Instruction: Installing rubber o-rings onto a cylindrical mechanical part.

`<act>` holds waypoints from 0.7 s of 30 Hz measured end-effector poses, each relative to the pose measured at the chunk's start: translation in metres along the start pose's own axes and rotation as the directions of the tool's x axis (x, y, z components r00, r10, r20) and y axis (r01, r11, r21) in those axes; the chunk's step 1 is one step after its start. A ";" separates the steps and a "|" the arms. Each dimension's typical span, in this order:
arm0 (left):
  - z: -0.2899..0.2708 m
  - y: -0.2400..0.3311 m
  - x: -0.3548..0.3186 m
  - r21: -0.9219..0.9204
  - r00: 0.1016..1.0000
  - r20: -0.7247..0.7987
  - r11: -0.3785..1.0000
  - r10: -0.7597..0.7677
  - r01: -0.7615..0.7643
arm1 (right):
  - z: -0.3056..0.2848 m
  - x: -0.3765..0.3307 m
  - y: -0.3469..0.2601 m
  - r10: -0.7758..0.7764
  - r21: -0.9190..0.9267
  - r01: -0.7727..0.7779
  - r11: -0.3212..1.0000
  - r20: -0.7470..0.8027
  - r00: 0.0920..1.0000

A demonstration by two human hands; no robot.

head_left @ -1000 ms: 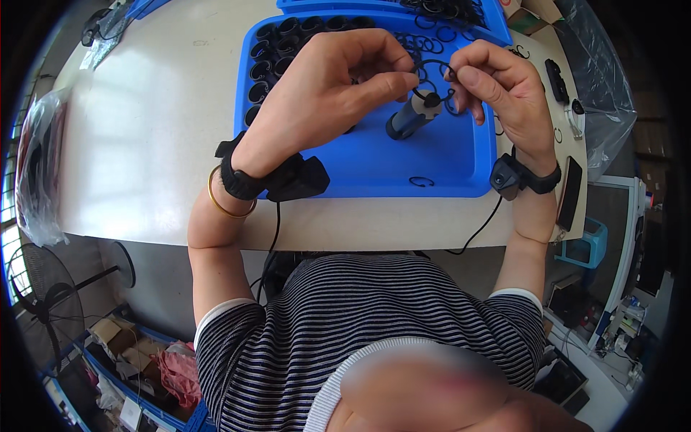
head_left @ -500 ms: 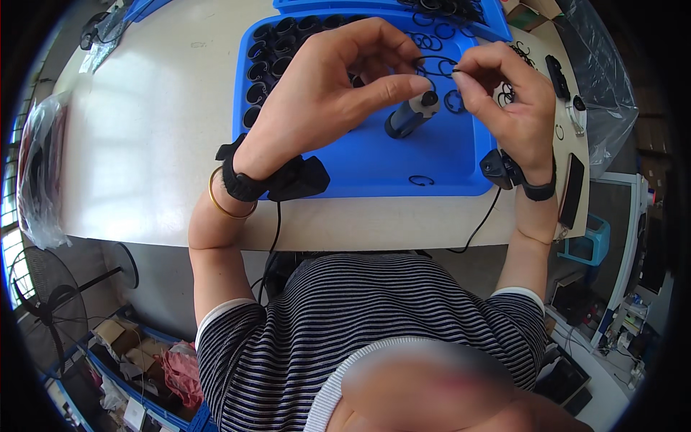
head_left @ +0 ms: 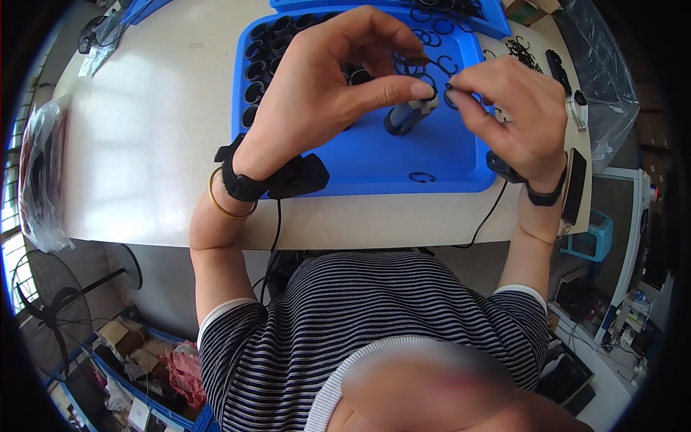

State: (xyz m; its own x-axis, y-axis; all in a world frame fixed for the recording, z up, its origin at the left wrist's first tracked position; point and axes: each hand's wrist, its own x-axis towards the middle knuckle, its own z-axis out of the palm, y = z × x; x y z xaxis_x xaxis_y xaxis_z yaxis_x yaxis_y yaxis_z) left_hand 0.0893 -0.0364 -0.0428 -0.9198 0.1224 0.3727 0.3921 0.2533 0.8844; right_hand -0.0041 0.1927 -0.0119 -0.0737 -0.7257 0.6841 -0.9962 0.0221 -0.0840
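Observation:
My left hand (head_left: pixel 324 93) curves over the blue tray (head_left: pixel 389 162), with thumb and forefinger spread. A thin black ring (head_left: pixel 434 81) appears to span the gap between their tips, partly hidden by the fingers. Just beneath the thumb a grey cylinder (head_left: pixel 412 115) with a dark base stands tilted in the tray; the thumb covers part of its top. My right hand (head_left: pixel 515 111), close by on the right, pinches a small black piece between thumb and forefinger; its full shape is hidden. One open black ring (head_left: pixel 422 177) lies near the tray's front edge.
Black cylinders (head_left: pixel 255 70) stand in rows at the tray's left. Loose black rings (head_left: pixel 435 32) lie at its far right, before another blue bin (head_left: pixel 497 18). More small black parts (head_left: pixel 524 52) lie on the table (head_left: pixel 158 144). A cable (head_left: pixel 275 237) hangs from each wrist device.
My right hand has shifted slightly right and down, turning a little. The black ring stretched between both hands now sits near my left fingertips. My left hand has barely moved.

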 end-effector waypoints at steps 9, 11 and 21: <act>0.011 0.006 0.001 0.237 0.931 -0.102 0.917 0.351 -0.320 | -0.006 -0.010 0.011 0.533 0.459 -0.609 0.646 0.300 0.791; 0.012 0.008 0.001 0.342 0.920 -0.082 0.878 0.384 -0.336 | -0.004 -0.012 0.014 0.517 0.515 -0.654 0.554 0.402 0.756; 0.012 0.012 0.001 0.370 0.934 -0.011 0.869 0.357 -0.328 | 0.002 -0.013 0.015 0.511 0.552 -0.635 0.541 0.384 0.769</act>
State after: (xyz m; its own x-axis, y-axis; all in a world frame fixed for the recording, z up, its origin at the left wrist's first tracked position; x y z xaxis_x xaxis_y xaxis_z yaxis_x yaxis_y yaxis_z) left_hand 0.0936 -0.0219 -0.0357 -0.7191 0.1943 0.6672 0.6479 0.5346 0.5426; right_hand -0.0181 0.2012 -0.0241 -0.5481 -0.8108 0.2052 -0.4665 0.0928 -0.8796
